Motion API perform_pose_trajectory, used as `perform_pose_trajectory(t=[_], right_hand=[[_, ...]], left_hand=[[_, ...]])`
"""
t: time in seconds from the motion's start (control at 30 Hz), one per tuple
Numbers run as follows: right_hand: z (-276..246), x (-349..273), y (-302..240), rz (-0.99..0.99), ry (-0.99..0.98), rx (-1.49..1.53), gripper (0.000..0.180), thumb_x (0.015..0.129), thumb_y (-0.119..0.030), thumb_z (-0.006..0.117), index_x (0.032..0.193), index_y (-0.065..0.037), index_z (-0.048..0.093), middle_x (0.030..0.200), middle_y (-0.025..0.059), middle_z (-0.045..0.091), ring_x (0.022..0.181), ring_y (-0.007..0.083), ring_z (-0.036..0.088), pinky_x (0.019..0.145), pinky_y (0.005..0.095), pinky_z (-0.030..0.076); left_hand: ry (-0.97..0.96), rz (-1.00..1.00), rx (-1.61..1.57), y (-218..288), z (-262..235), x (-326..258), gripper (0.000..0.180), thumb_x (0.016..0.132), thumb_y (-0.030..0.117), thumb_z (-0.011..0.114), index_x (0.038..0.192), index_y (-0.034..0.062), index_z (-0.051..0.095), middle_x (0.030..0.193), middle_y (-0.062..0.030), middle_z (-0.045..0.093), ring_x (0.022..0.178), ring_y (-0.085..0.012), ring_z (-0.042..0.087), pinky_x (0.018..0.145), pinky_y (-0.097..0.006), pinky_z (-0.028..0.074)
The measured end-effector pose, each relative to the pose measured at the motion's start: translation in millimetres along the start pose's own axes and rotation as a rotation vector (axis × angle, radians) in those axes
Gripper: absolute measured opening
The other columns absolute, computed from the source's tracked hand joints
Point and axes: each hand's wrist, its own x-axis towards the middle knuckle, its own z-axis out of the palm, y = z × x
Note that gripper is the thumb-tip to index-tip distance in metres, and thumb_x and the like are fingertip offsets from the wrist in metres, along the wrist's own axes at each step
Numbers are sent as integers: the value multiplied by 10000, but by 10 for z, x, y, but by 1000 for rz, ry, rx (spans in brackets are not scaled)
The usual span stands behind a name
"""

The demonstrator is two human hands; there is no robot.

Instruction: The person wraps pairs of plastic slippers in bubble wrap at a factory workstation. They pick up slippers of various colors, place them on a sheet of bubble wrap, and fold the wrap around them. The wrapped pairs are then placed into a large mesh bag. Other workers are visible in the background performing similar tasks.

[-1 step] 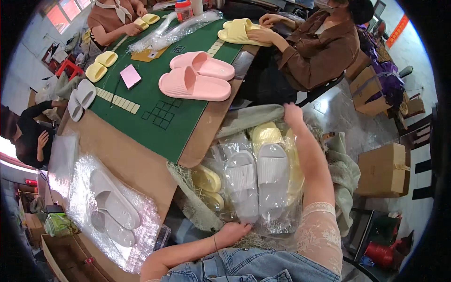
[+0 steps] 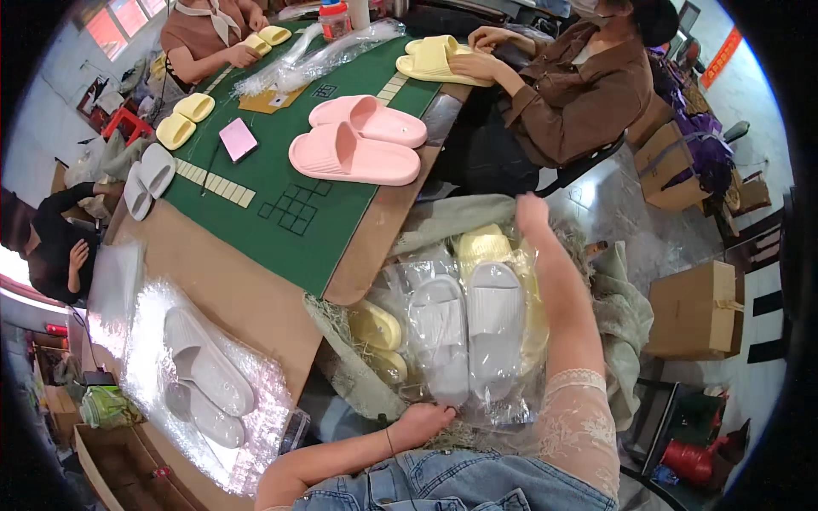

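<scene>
A greenish woven sack (image 2: 456, 215) stands open in front of me. Inside it lie grey slippers (image 2: 496, 319) in clear plastic bags, with yellow slippers (image 2: 375, 326) beside and behind them. My right hand (image 2: 532, 215) is closed on the sack's far rim, the arm stretched along its right side. Down at the near rim, below the bagged grey pair, my left hand (image 2: 423, 423) is closed on the sack's edge; its fingertips are partly hidden. To the left, another grey pair (image 2: 209, 362) rests on a stack of clear plastic bags (image 2: 153, 409) on the table.
Pink slippers (image 2: 362, 157) and a pink phone (image 2: 238, 140) lie on the table's green mat (image 2: 319, 238). Across it, people handle yellow slippers (image 2: 434, 60). Cardboard boxes (image 2: 694, 311) stand on the floor at right; an open carton (image 2: 128, 464) is at lower left.
</scene>
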Motion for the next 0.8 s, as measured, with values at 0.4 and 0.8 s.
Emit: perform_pose_trajectory(t=[0.4, 0.8], right_hand=[[-1531, -172, -384, -234, 507, 205, 80, 763, -36, 601, 830, -47, 643, 818, 232, 671, 834, 438, 654, 729, 531, 502], [-1167, -115, -362, -100, 468, 319, 179, 776, -61, 628, 948, -87, 668, 912, 204, 695, 898, 429, 658, 778, 511, 512]], left_hand=[[504, 308, -124, 156, -954, -736, 481, 686, 67, 628, 1167, 76, 605, 860, -28, 630, 868, -268, 572, 732, -373, 478], [399, 206, -59, 68, -851, -632, 389, 723, 72, 625, 1110, 104, 659, 902, -19, 657, 932, -252, 583, 785, -367, 469]])
